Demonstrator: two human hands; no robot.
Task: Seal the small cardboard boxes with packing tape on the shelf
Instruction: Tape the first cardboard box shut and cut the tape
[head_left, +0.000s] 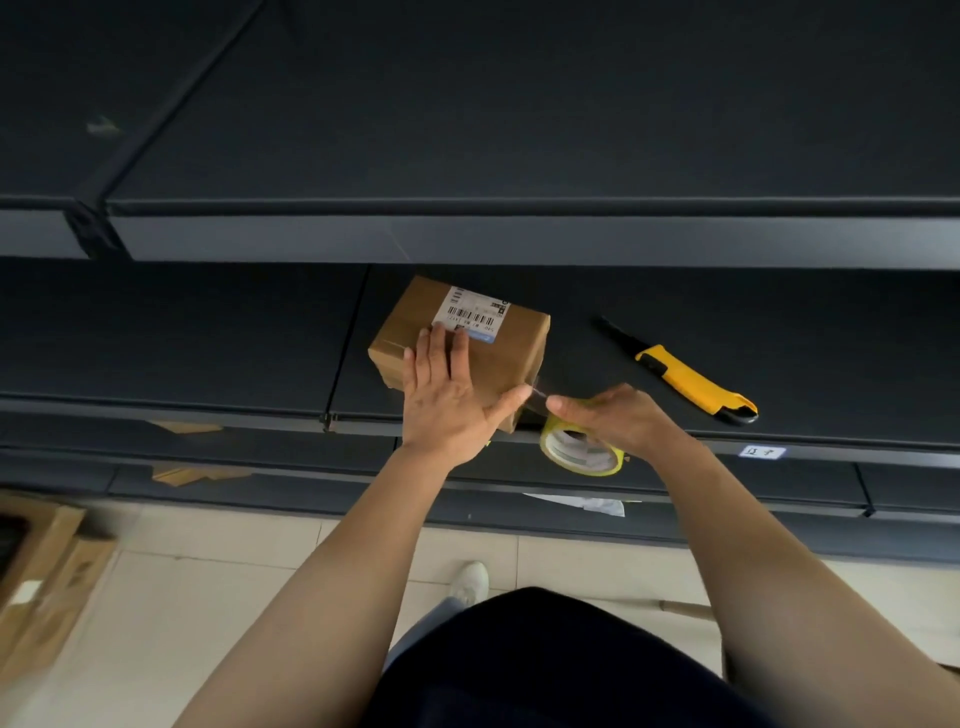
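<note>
A cardboard box (498, 358) sits at the front edge of a dark shelf (208, 338). The left hand (447, 400) presses flat on the box's top, fingers straight. Just right of its near corner, the right hand (618, 415) grips a tape roll (582, 452), with a clear strip (540, 389) stretched taut to that corner. A yellow knife (685, 376) lies farther right, likelier within the right hand's reach.

tape roll (577, 453) half under right hand (621, 415); print on label (474, 313) illegible
</note>
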